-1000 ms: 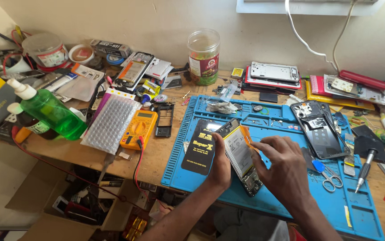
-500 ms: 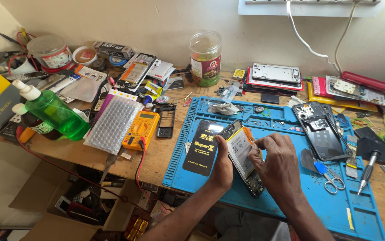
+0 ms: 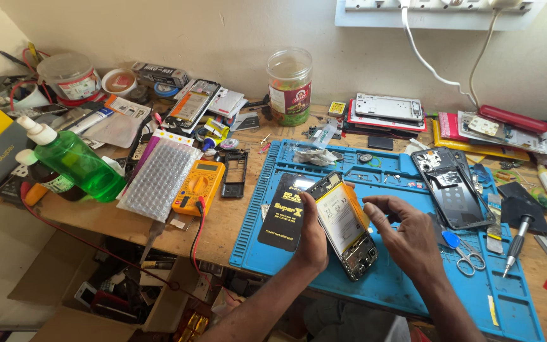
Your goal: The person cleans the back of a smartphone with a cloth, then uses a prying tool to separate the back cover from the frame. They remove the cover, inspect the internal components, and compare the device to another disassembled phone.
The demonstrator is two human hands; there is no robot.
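Bracing the opened phone [image 3: 343, 225] aslant on the blue mat [image 3: 381, 291] with the left hand [image 3: 311, 237] clasped along its edge, kept steady so the half-curled, empty right hand [image 3: 406, 237] could work at its upper corner.

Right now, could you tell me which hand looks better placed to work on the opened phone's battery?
Probably the right hand: its fingers hover free at the battery's edge, while the left hand is busy steadying the opened phone on the blue mat.
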